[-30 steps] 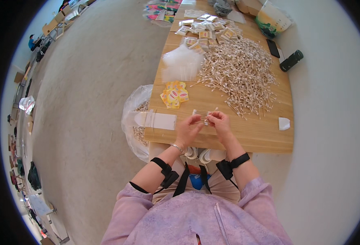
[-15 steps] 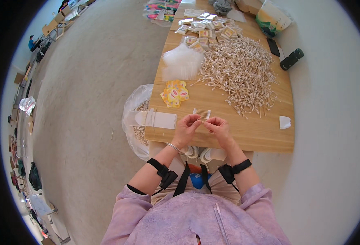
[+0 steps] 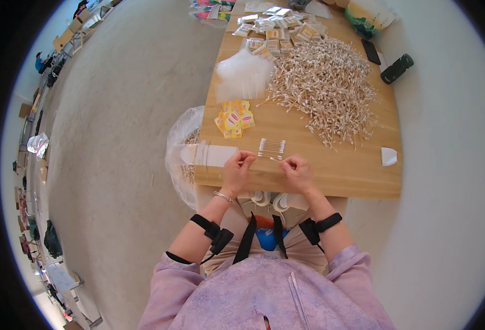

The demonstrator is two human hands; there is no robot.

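Note:
My left hand (image 3: 236,169) and my right hand (image 3: 298,171) rest on the near part of a wooden table (image 3: 341,176), a little apart, fingers curled in. Between their fingertips lies one thin cotton swab (image 3: 271,158); my right hand's fingertips pinch its end, and my left hand's fingers are closed beside the other end. Just beyond the hands, a small neat row of cotton swabs (image 3: 272,146) lies flat. A large loose heap of cotton swabs (image 3: 325,88) covers the middle of the table.
Small yellow packets (image 3: 233,119) and a stack of clear plastic sleeves (image 3: 243,72) lie left of the heap. A clear bag (image 3: 179,148) hangs at the table's left edge. Filled packets (image 3: 275,27), a phone (image 3: 371,51) and a dark bottle (image 3: 396,68) lie at the far end.
My hands have dropped from holding a bunch of swabs together and moved apart. A small row of swabs now lies on the table just past them.

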